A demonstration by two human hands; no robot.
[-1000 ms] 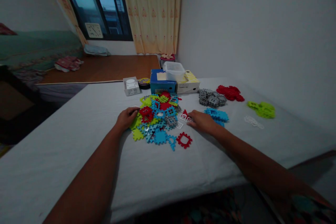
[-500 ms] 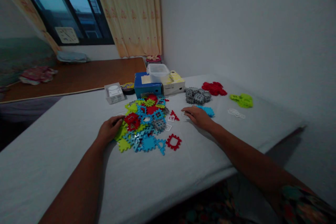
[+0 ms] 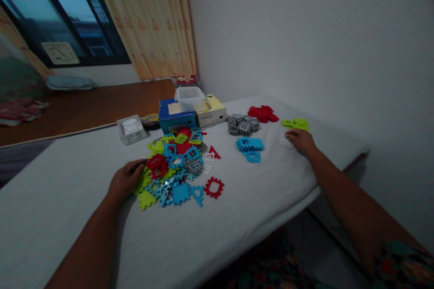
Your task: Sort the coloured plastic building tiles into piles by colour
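Note:
My left hand [image 3: 125, 181] rests at the left edge of a mixed heap of toothed plastic building pieces [image 3: 181, 193] in blue, green, red and grey. Its fingers are curled together; what they hold, if anything, is hidden. Far to the right, my right hand [image 3: 303, 142] is closed in a pinch at the small white lattice pieces [image 3: 285, 141], its fingertips on a white piece. Just behind it lies a pile of lime green pieces [image 3: 295, 123]. A red square frame [image 3: 214, 188], a red triangle [image 3: 214, 152] and white window pieces [image 3: 210, 156] lie right of the heap.
Sorted piles of blue [image 3: 250, 148], grey [image 3: 242, 125] and red pieces [image 3: 263, 114] lie right of the heap. Behind it stand a blue box [image 3: 176, 119], a pale yellow box [image 3: 212, 113], a clear tub [image 3: 190, 98], a small open box [image 3: 131, 131] and a round tin [image 3: 149, 121].
My right hand has moved right, from beside the blue pile to the white pieces. My left hand stays at the heap's left edge. The view has turned somewhat to the right.

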